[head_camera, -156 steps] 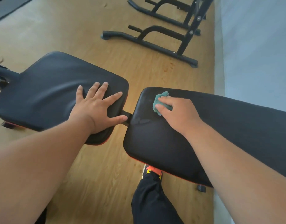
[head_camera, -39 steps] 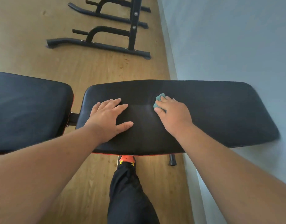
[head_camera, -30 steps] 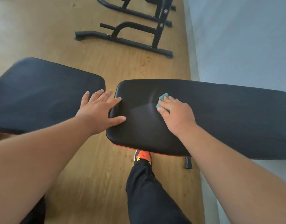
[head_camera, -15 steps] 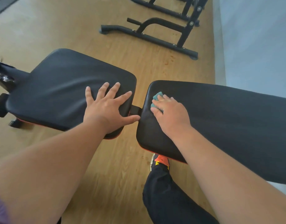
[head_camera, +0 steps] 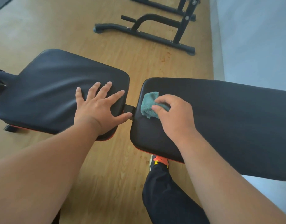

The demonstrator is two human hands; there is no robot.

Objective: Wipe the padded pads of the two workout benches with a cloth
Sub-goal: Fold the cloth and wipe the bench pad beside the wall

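Your right hand (head_camera: 174, 117) has its grip on the teal cloth (head_camera: 149, 105), fingers curled down over its right part and pinning it to the long back pad (head_camera: 227, 117). The cloth sits at that pad's left end, close to the rounded edge. Most of the cloth sticks out to the left of your fingertips, bunched and fluffy, while its right edge is hidden under your fingers. It lies fully on the pad, just beside the gap between the two pads.

Your left hand (head_camera: 98, 110) lies flat on the seat pad (head_camera: 55, 88), fingers straight and spread, grasping nothing. It rests near that pad's right edge, with your thumb reaching across toward the black bracket (head_camera: 129, 109) that joins the two pads. The two hands are near each other, one on each side of the gap.

Below the back pad, your dark trouser leg (head_camera: 164, 196) and an orange shoe (head_camera: 160, 160) stand on the wooden floor (head_camera: 106, 167). A black metal frame (head_camera: 145, 33) stands on the floor beyond the pads, near the pale wall (head_camera: 255, 38).
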